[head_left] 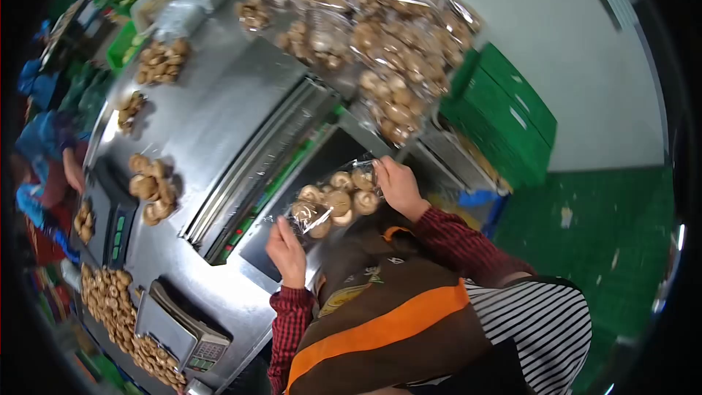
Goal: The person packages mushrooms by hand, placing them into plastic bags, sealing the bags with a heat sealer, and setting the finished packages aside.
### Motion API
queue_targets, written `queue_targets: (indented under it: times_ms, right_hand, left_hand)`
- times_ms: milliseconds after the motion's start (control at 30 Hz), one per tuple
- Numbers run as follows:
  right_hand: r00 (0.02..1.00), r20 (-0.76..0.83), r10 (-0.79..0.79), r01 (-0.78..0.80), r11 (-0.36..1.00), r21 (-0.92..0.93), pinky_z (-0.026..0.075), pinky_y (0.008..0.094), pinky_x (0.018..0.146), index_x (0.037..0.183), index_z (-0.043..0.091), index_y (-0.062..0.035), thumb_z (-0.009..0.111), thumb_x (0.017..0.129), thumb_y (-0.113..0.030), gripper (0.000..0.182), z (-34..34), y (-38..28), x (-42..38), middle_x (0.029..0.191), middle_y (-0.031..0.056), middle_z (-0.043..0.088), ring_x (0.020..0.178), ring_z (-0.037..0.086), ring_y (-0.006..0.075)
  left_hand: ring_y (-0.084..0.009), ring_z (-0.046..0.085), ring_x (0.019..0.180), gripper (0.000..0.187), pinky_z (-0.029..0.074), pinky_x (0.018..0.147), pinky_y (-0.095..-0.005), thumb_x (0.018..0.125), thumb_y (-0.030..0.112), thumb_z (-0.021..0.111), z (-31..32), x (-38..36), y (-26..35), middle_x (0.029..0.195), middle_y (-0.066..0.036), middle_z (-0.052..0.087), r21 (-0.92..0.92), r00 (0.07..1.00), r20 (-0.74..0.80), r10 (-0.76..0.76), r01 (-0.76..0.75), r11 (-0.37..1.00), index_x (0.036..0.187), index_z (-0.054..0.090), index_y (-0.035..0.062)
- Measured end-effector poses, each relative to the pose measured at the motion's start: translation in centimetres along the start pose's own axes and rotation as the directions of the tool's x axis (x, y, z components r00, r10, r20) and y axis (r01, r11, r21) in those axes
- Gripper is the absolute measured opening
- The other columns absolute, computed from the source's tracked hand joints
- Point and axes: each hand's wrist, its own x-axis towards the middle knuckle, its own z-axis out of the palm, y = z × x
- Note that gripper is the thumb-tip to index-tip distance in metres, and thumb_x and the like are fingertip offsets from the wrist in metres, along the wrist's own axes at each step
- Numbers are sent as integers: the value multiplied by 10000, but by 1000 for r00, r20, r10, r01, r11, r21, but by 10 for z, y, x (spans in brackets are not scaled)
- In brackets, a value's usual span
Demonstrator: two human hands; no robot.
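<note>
A tray of brown mushrooms [333, 201] wrapped in clear film sits between my two hands, over a black pad [270, 238] set in the steel counter. My left hand [287, 252] grips the film at the near end of the pack. At the far end, my right hand [398, 186] is closed on the film at the edge of the pack. Both sleeves are red plaid, above a brown and orange apron.
Several film-wrapped mushroom packs [387, 36] are heaped beyond the pad. Loose mushroom piles [152, 189] lie on the steel table [212, 102], with two scales [183, 333] [110, 216]. Green crates [504, 117] stand to the right. Another person's hand [72, 170] works at the left.
</note>
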Motion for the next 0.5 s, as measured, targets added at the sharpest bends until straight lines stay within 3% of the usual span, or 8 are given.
queue_targets:
  times_ms: [167, 267, 300, 367, 400, 433, 467, 500]
  right_hand:
    - [982, -185, 42, -39, 999, 20, 444, 524, 631, 852, 545, -8, 504, 982, -260, 286, 4, 69, -3, 770, 258, 599, 752, 599, 455]
    - [964, -231, 134, -140, 990, -9, 460, 539, 657, 887, 561, -33, 526, 960, -289, 269, 61, 87, -14, 819, 259, 619, 786, 597, 473]
    - [932, -117, 342, -348, 937, -35, 491, 495, 729, 963, 591, -35, 567, 930, -302, 270, 66, 79, -14, 917, 247, 644, 861, 624, 438]
    - [987, 143, -67, -31, 804, 594, 500, 443, 810, 1032, 624, -45, 572, 922, -333, 313, 54, 73, -21, 1040, 203, 646, 974, 637, 344]
    - [976, 198, -95, -75, 704, 706, 500, 405, 820, 1053, 631, -52, 559, 928, -341, 324, 32, 47, -29, 1043, 167, 639, 975, 624, 282]
    - [944, 145, -297, 161, 795, 585, 499, 370, 818, 1070, 631, -60, 541, 937, -347, 329, 5, 18, -27, 1041, 136, 633, 955, 615, 236]
    - [870, 84, -486, 403, 800, 445, 499, 336, 816, 1086, 630, -67, 524, 946, -352, 335, -21, -11, -25, 1038, 106, 628, 936, 605, 190]
    - [760, 96, -643, 622, 762, 180, 498, 321, 809, 1092, 626, -72, 513, 952, -354, 334, -30, -17, -20, 1034, 93, 626, 916, 601, 175]
  left_hand:
    - [-342, 546, 588, 365, 429, 523, -434, 920, 206, 645, 11, 33, -15, 609, -126, 539, 625, 885, 14, 465, -370, 687, 624, 514, 36]
    - [-323, 564, 678, 316, 457, 595, -431, 896, 192, 659, 45, 46, -5, 683, -117, 558, 658, 827, 76, 557, -461, 595, 651, 528, 41]
    - [-327, 565, 700, 301, 460, 621, -434, 889, 188, 663, 53, 47, -2, 703, -120, 564, 632, 795, 92, 599, -512, 582, 662, 532, 40]
    - [-299, 604, 751, 254, 484, 665, -406, 907, 180, 634, 56, 49, 1, 777, -102, 605, 602, 891, 122, 437, -417, 681, 705, 569, 41]
    - [-261, 622, 802, 196, 497, 695, -385, 915, 172, 624, 58, 48, -5, 843, -89, 626, 143, 968, 168, 185, -210, 967, 784, 599, 29]
    - [-223, 640, 854, 160, 509, 726, -364, 923, 164, 614, 57, 45, -11, 909, -76, 648, -308, 941, 338, -30, 141, 941, 863, 628, 16]
    - [-163, 627, 925, 204, 519, 775, -342, 971, 171, 551, 55, 26, 1, 1014, -70, 646, -611, 888, 458, -43, 349, 710, 1048, 610, -8]
    - [-216, 594, 993, 230, 491, 835, -376, 933, 145, 584, 49, 16, -12, 1072, -104, 617, -312, 890, 417, 185, -51, 949, 1112, 587, 0]
